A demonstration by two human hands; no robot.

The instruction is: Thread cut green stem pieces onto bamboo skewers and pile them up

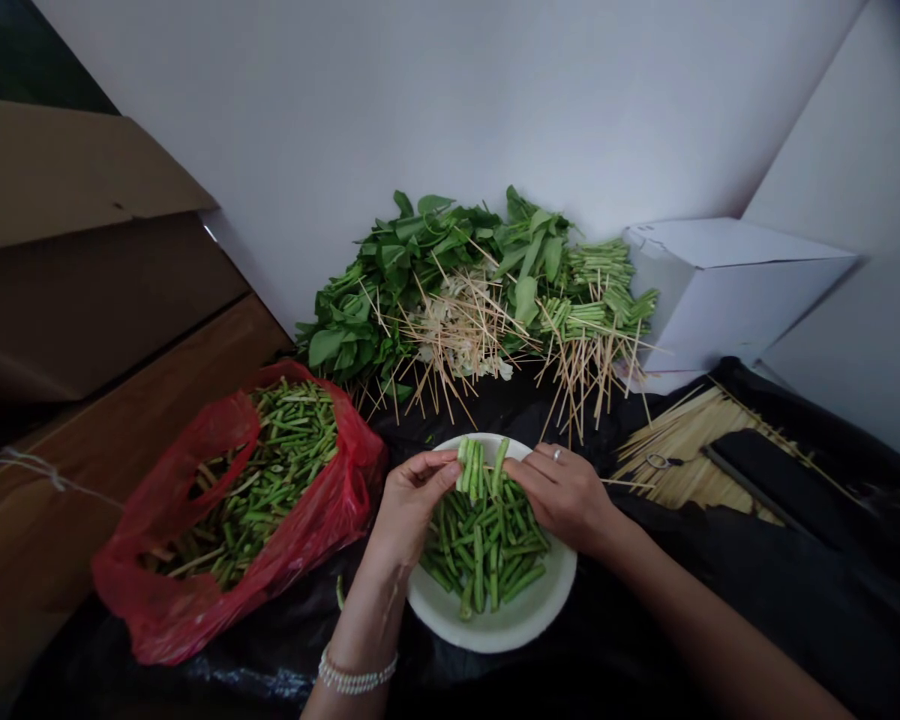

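Note:
Above a white bowl [450, 628] of cut green beans [487, 560], my two hands meet. Between the thumb and fingers of my left hand [412, 500] is a row of short green bean pieces [471, 468] lying side by side. My right hand [566, 495], with a ring on one finger, closes on a thin bamboo skewer [615, 483] whose blunt end sticks out to the right. One more bean piece [500, 465] stands at the right fingertips; whether the skewer passes through it is hard to see.
Left of the bowl lies a red plastic bag [337, 510] of cut stems. Behind are leafy greens [420, 235] and finished-looking skewers [585, 320] against a white box [735, 280]. At right, loose bamboo skewers [667, 440] lie beside a dark phone-like slab [765, 480]. A cardboard box [82, 260] stands left.

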